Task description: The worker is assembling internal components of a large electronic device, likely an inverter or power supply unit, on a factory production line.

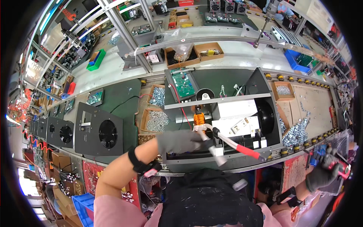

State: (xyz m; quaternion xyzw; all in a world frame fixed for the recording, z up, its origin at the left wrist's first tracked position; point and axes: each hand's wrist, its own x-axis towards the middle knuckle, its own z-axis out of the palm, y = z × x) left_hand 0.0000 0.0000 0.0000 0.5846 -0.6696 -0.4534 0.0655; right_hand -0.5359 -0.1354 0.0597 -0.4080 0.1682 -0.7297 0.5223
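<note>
The near left corner of the open metal box (238, 99) is crossed by the left hand (179, 142), close to the pale cable (214, 150), its grip hidden and impossible to tell, while well right a half-hidden red tool (343, 169) is gripped by the right hand (321, 178).

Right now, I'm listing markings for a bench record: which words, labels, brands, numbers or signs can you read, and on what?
None reads clearly enough to quote.
Pale label on the white block: too small to read.
Dark fan panel: small pale marks, too small.
Green circuit board: too small.
Red tool at the right hand: blurred.
</note>
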